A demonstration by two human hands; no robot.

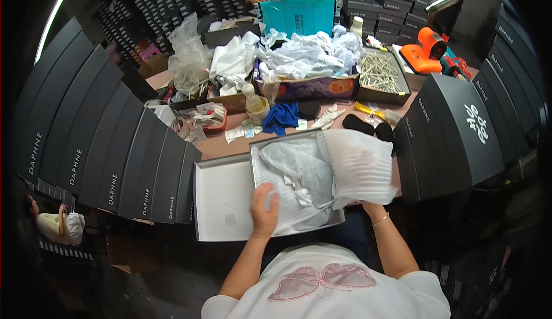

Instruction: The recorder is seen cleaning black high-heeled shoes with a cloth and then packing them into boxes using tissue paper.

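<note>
Foam [359, 166] at right grip's [372, 208] 12 o'clock, right nearer; fingers hidden behind it, can't tell how closed. Left grip [264, 212] half-open, empty, at box's [252, 166] 8 o'clock.

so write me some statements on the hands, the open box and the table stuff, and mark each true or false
1. Pale wrapping lies in the open box. True.
2. A white-lined lid is left of the open box. True.
3. The right hand is at the lower edge of the white padded sheet. True.
4. The white padded sheet lies across the white-lined lid. False: it is over the right side of the open box.
5. The right hand is the one nearer the white-lined lid. False: the left hand is.
</note>
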